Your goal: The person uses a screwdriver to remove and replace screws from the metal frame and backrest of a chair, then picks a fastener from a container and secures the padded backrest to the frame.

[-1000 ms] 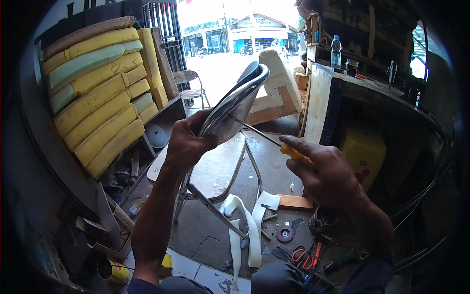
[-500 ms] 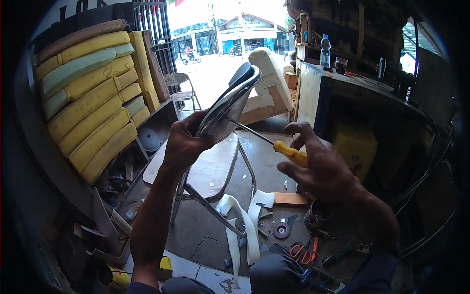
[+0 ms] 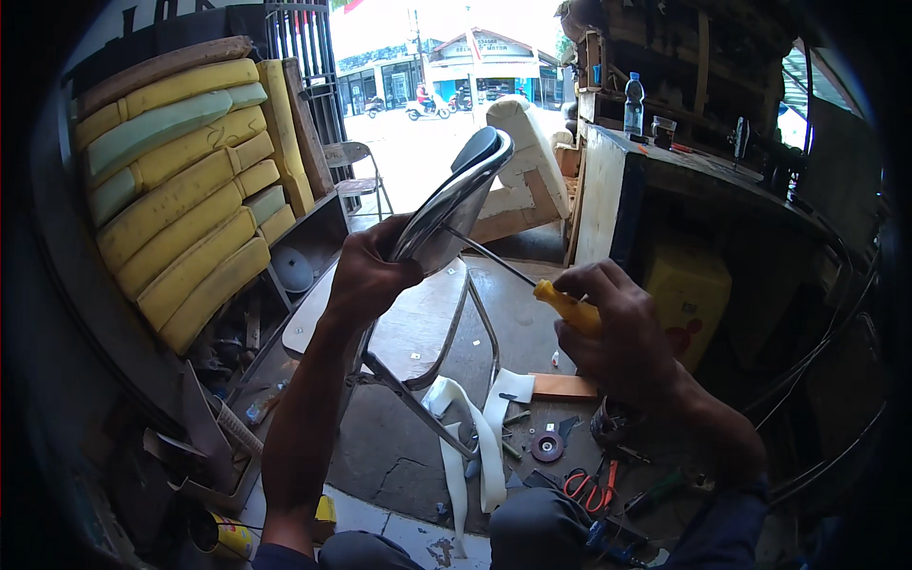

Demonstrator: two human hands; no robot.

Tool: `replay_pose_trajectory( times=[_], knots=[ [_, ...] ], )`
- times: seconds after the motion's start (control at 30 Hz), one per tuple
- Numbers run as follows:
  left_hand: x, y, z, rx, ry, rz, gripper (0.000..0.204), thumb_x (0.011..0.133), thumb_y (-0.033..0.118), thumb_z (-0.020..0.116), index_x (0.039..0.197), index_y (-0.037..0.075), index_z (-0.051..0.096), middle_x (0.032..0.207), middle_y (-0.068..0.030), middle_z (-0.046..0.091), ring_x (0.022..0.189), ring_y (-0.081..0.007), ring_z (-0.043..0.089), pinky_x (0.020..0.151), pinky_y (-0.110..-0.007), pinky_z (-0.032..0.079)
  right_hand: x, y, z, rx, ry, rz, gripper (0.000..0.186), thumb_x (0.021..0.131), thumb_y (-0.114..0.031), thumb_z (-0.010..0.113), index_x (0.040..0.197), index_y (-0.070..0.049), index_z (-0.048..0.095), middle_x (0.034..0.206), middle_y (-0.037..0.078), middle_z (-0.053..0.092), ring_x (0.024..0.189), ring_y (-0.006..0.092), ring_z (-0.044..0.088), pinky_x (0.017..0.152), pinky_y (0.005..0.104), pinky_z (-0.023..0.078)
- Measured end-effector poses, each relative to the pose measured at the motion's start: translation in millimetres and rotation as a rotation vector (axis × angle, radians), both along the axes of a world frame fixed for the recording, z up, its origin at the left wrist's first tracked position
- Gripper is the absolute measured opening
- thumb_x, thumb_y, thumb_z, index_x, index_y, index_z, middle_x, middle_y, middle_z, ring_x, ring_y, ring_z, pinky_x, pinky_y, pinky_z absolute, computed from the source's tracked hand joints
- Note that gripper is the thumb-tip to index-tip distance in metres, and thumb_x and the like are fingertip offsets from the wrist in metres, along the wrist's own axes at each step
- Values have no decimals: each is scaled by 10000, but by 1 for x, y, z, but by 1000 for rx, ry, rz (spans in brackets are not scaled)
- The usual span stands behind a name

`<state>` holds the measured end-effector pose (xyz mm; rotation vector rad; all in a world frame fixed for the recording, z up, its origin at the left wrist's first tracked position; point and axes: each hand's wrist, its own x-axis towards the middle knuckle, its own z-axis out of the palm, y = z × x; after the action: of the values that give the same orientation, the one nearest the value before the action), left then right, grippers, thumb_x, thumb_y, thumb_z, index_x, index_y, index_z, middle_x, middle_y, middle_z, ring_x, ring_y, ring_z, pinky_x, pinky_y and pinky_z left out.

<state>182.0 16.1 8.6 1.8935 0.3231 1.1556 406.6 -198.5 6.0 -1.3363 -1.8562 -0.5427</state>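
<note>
My left hand grips the lower part of a chair backrest, a dark pad in a shiny metal frame, tilted above the pale seat of a metal chair. My right hand is wrapped round the yellow handle of a screwdriver. The long shaft meets the backrest's surface; its tip is too small to make out. The chair's tubular legs stand on the floor below my hands.
Foam pads are stacked at left. A second chair and an upholstered piece stand behind. A workbench is at right. White strips, scissors, a disc and a wooden board lie below.
My right fingers loosened on the screwdriver handle half a second ago and are now closed round it again. The backrest and left hand shifted slightly. Motorbikes outside moved.
</note>
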Motion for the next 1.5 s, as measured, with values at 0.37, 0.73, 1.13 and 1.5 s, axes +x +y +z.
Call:
replay_pose_trajectory(
  times=[0.37,0.73,1.13,1.5],
  knots=[
    [-4,0,2,-39,20,-34,545,712,-56,707,1255,-70,659,1035,-69,732,879,-103,657,798,-257,535,-3,-2,19,-300,478,79,332,918,-100,703,1222,25,662,958,163,718,732,187,726,644,334,602],
    [-2,4,-1,-39,13,-45,563,709,-29,731,1265,-44,647,1055,-63,719,913,-108,657,822,-266,536,-8,-10,29,309,-625,-334,315,840,-107,738,1140,-11,750,939,74,672,718,178,651,532,327,513],
    [0,1,-1,-72,-5,-42,584,708,-22,742,1282,-30,636,1070,-60,711,918,-114,661,836,-280,544,-18,-4,13,143,-223,-276,288,880,-131,732,1119,29,746,934,127,697,740,217,696,577,362,571],
    [1,0,-5,-73,-27,-45,618,711,-44,747,1316,-20,625,1147,-68,714,1018,-129,670,921,-289,532,-1,4,-11,10,151,-2,301,860,-31,748,1148,-9,665,1035,156,692,837,286,740,774,393,619]
  ],
)
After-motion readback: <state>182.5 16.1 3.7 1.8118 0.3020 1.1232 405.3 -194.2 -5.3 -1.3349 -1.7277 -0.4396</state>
